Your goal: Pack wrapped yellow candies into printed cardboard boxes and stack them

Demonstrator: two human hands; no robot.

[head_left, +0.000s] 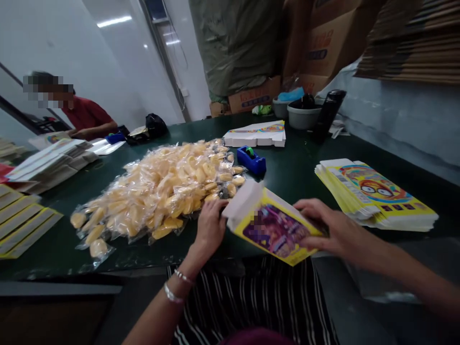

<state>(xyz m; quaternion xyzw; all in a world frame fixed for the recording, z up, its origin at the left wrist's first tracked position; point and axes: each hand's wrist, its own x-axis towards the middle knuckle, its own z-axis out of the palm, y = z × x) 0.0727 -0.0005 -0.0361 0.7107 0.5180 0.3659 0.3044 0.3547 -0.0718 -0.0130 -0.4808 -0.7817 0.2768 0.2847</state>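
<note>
A yellow printed cardboard box (275, 230) with white flaps standing up at one end is tilted over the table's near edge. My right hand (319, 225) grips it at the far end, thumb on the printed face and fingers along the upper side. Beside the flap end is my left hand (210, 225), its fingers curled and partly hidden; whatever they hold cannot be made out. Just beyond that hand spreads a big pile of clear-wrapped pale yellow pieces (168, 187). Behind the box stands a blue tape dispenser (251, 162) with a green roll.
Flattened printed boxes (377, 191) are stacked at right, more white ones (255, 134) at the back. Yellow-and-grey cartons (25, 220) lie at left. Grey tubs (304, 117) and a black bottle (329, 112) stand far right. A person in red (88, 117) sits across the table.
</note>
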